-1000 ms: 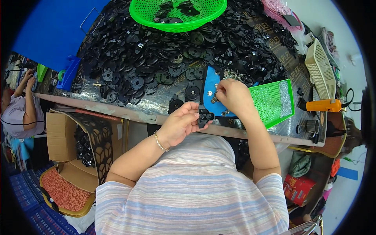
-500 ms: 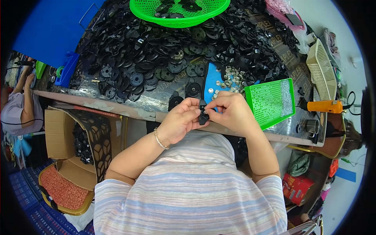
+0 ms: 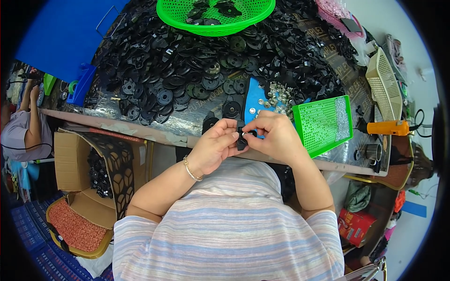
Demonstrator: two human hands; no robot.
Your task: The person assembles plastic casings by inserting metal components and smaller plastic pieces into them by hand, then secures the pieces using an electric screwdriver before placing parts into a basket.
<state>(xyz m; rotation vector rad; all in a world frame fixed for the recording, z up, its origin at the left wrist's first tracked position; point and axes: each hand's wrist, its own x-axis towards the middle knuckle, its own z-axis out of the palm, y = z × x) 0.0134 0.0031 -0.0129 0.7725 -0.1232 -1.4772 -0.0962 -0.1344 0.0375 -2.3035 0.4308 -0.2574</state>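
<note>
My left hand [image 3: 216,145] is closed around a narrow black plastic part [image 3: 241,140], held upright at the table's front edge. The thumb and index finger of my right hand [image 3: 274,136] are pinched on a small round silver metal piece [image 3: 243,134] against that part's face. The fingers hide much of both. Just beyond my hands lies a blue sheet [image 3: 251,96], with several loose round silver metal pieces [image 3: 276,93] on and beside it. Next to my left hand are black round plastic parts [image 3: 231,109].
A large pile of black plastic parts [image 3: 159,61] covers the table. Behind it stands a green basket [image 3: 215,29]. At right are a green tray [image 3: 315,122] of tiny silver bits and an orange-handled tool [image 3: 388,127]. A cardboard box [image 3: 71,161] sits below left; another person [image 3: 26,126] works far left.
My right fingertips have shifted slightly left and up on the black part, and the silver piece shows between them. My left hand keeps its hold.
</note>
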